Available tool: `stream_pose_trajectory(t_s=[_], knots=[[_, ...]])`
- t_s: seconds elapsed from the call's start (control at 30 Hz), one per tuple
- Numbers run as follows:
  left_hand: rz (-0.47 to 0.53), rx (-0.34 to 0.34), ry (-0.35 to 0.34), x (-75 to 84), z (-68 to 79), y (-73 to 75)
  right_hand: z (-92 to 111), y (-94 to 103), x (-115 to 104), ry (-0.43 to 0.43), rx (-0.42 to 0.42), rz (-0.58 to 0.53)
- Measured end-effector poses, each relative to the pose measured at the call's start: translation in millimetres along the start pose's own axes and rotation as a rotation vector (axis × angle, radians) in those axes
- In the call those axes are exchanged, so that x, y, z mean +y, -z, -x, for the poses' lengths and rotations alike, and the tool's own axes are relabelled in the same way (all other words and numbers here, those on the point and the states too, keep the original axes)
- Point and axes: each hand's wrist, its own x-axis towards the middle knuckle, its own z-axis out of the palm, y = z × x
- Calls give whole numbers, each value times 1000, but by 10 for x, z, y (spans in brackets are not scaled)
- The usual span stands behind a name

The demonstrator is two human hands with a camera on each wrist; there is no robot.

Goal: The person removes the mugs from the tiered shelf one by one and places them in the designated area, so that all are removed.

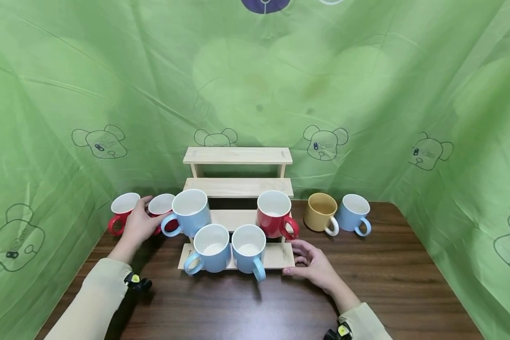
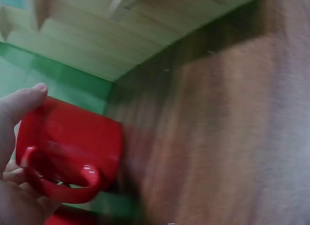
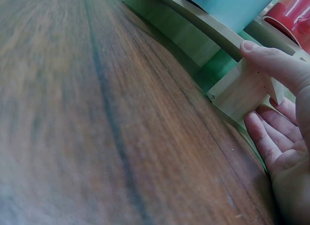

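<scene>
My left hand [image 1: 139,225] grips a red mug [image 1: 161,204] with a white inside, left of the stepped wooden shelf [image 1: 238,188]. In the left wrist view its thumb lies along the mug near the rim, with the handle facing the camera. My right hand [image 1: 314,264] holds the right end of the shelf's lowest step, thumb at the front corner and fingers by the side support [image 3: 242,87]. On the lowest step stand two light blue mugs [image 1: 214,250]. One step higher are a light blue mug [image 1: 193,215] at the left and a red mug [image 1: 272,215] at the right.
Another red mug [image 1: 123,208] stands at the far left of the dark wooden table [image 1: 386,278]. Right of the shelf are a yellow mug [image 1: 316,215] with a white handle and a light blue mug [image 1: 350,217]. Green cloth [image 1: 255,94] hangs behind and along both sides.
</scene>
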Motion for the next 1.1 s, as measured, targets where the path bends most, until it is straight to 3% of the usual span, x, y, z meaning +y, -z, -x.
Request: stream_pose_trajectory(t_s=[0.17,0.37,0.63,0.87,1.1], knots=[[54,-79,-8,155,-5,150,-6,-1,-3,10,-4,-1],[72,-116,-31,283,20,288,-8,1,30,20,0,-1],[65,-93,-80,461,133,478,-14,-9,35,24,-5,-8],[-3,-43,-143,659,236,622,-21,-7,43,27,-15,-20],[45,-23,-196,887,351,681,-17,1,43,43,-27,-35]])
